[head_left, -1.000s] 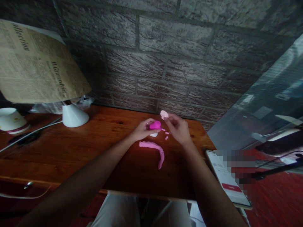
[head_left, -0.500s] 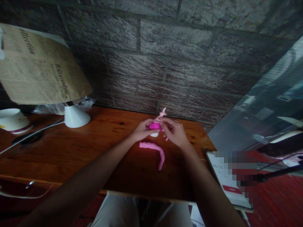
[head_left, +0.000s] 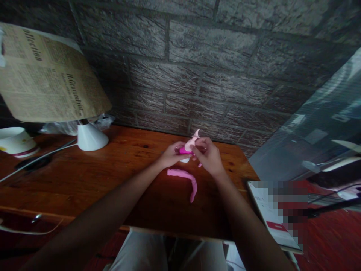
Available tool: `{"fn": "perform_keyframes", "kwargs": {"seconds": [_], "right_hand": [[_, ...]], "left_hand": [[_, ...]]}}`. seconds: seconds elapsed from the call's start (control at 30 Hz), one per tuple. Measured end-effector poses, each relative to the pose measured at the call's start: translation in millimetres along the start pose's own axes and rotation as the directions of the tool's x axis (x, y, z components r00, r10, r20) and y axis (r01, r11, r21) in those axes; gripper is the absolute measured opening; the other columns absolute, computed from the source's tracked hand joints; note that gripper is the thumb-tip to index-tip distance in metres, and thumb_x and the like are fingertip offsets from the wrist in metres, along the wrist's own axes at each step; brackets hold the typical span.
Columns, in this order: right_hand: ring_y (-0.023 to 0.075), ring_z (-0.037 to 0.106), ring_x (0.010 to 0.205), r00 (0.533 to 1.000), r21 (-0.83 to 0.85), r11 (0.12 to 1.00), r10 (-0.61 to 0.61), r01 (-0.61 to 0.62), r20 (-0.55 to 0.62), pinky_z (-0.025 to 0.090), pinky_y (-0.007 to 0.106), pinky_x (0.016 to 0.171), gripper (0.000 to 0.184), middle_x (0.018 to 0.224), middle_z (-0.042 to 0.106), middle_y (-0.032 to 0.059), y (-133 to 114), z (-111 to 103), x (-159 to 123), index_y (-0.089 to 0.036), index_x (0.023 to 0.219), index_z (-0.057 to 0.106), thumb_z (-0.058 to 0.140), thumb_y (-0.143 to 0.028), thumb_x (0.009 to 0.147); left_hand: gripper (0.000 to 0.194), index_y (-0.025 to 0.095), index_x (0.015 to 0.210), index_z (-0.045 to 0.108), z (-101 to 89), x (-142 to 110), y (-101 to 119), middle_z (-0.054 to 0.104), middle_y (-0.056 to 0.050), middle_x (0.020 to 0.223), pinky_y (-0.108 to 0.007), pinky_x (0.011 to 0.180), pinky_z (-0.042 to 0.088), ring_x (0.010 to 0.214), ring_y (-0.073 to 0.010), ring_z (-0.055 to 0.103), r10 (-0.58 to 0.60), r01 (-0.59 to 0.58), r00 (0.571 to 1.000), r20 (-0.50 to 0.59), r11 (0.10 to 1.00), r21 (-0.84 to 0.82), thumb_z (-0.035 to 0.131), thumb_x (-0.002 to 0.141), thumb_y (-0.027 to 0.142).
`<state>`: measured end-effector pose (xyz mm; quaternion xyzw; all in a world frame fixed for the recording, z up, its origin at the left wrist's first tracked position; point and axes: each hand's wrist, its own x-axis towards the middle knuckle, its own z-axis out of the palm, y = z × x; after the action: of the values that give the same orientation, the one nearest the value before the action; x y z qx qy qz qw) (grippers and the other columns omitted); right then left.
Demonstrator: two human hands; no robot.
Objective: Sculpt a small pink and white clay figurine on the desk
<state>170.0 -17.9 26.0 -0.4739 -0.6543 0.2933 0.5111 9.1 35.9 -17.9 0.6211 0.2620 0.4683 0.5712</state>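
Observation:
A small clay-like figure (head_left: 185, 150) stands between my two hands, with a magenta middle, a white bottom and a pale pink, fin-tipped top piece (head_left: 189, 144). My left hand (head_left: 172, 155) is closed around the magenta part from the left. From the right, my right hand (head_left: 209, 156) pinches the pale pink piece between thumb and fingers. Below its fingers shows a small pink bit (head_left: 200, 165); whether it is held or attached I cannot tell. Nearer to me, a curved pink clay-like roll (head_left: 184, 174) lies on the wooden table (head_left: 135, 165).
A lamp (head_left: 92, 138) with a newsprint shade (head_left: 53, 75) stands at the left, its cord crossing the table. Beside it is a paper cup (head_left: 17, 142). A brick wall (head_left: 183, 75) rises behind the table. At the right edge lies a tablet-like screen (head_left: 262, 210), partly blurred out.
The pale pink top piece has been turned and now shows a broader side. My right-hand fingers have shifted slightly up around it. My left hand keeps its hold on the magenta part.

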Motion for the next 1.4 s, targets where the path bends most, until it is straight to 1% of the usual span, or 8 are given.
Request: {"fn": "perform_keyframes", "kwargs": {"seconds": [0.27,0.47,0.63,0.8,1.03,1.17,1.3,1.4], "right_hand": [[0.0129,0.066,0.055,0.993,0.158,0.98,0.122,-0.121,0.007,0.054,0.023,0.045,0.049,0.106,0.07,0.0098,-2.7,2.5,2.3,-0.021,0.102,0.046,0.073,-0.046,0.07],[0.0201,0.07,0.075,0.993,0.132,0.986,0.109,-0.103,-0.041,0.057,0.028,0.053,0.048,0.107,0.071,0.0101,-2.4,1.1,2.8,-0.02,0.111,0.054,0.071,-0.041,0.072],[0.0171,0.067,0.063,0.986,0.161,0.977,0.151,-0.139,-0.066,0.055,0.028,0.047,0.055,0.104,0.071,0.009,-2.6,0.6,3.4,-0.019,0.116,0.054,0.073,-0.043,0.069],[0.0157,0.065,0.067,0.988,0.107,0.983,0.151,-0.151,0.01,0.049,0.021,0.042,0.039,0.099,0.07,0.0081,-5.7,0.7,2.7,-0.017,0.1,0.064,0.07,-0.043,0.072],[0.0135,0.06,0.06,0.974,0.15,0.964,0.203,-0.217,0.104,0.04,0.016,0.032,0.043,0.087,0.068,0.0051,-8.9,-6.2,1.0,-0.017,0.101,0.064,0.067,-0.05,0.073],[0.0132,0.06,0.059,0.974,0.174,0.959,0.216,-0.225,0.07,0.039,0.016,0.031,0.043,0.085,0.069,0.0051,-6.9,-3.2,2.1,-0.017,0.1,0.065,0.07,-0.049,0.071],[0.0135,0.061,0.063,0.987,0.142,0.977,0.161,-0.158,-0.005,0.042,0.017,0.036,0.039,0.089,0.07,0.0059,-6.0,2.0,2.0,-0.018,0.101,0.067,0.07,-0.045,0.073],[0.014,0.061,0.064,0.99,0.093,0.986,0.139,-0.14,0.019,0.043,0.019,0.038,0.039,0.089,0.07,0.005,-7.8,1.7,1.0,-0.02,0.101,0.068,0.069,-0.046,0.074]], "left_hand": [[0.049,0.014,0.096,0.061,1.6,-0.5,1.0,0.068,-0.003,0.091,-0.03,0.08,0.049,0.083,-0.015,0.063,-0.002,0.002,1.0,0.003,1.0,0.006,0.085,0.058,0.031],[0.047,0.014,0.094,0.06,1.0,-0.2,-0.8,0.068,-0.003,0.091,-0.032,0.082,0.049,0.084,-0.0156,0.064,0.014,-0.014,1.0,0.018,1.0,-0.013,0.085,0.058,0.029],[0.045,0.014,0.094,0.06,2.4,-1.3,2.1,0.068,-0.003,0.091,-0.03,0.08,0.048,0.083,-0.0141,0.063,0.012,-0.012,1.0,0.009,1.0,-0.01,0.084,0.058,0.027],[0.047,0.014,0.093,0.059,2.0,-0.5,-0.5,0.068,-0.002,0.089,-0.03,0.081,0.048,0.082,-0.0139,0.064,0.002,-0.002,1.0,0.014,0.999,-0.046,0.085,0.057,0.028],[0.048,0.014,0.095,0.06,2.0,-0.9,0.3,0.068,-0.003,0.093,-0.032,0.084,0.049,0.085,-0.0154,0.065,-0.001,0.001,1.0,0.007,1.0,-0.025,0.085,0.057,0.032],[0.047,0.014,0.093,0.06,0.9,-1.0,-1.6,0.069,-0.003,0.092,-0.031,0.082,0.049,0.084,-0.0153,0.065,0.002,-0.001,1.0,0.014,1.0,-0.026,0.085,0.058,0.03],[0.047,0.014,0.093,0.059,1.4,-0.4,-2.5,0.068,-0.002,0.088,-0.028,0.078,0.05,0.081,-0.0144,0.065,-0.01,0.01,1.0,0.013,0.999,-0.039,0.086,0.057,0.029],[0.047,0.014,0.093,0.06,2.0,0.1,-2.3,0.069,-0.002,0.089,-0.028,0.077,0.051,0.081,-0.0142,0.065,-0.011,0.012,1.0,0.015,0.999,-0.049,0.086,0.057,0.03]]}}
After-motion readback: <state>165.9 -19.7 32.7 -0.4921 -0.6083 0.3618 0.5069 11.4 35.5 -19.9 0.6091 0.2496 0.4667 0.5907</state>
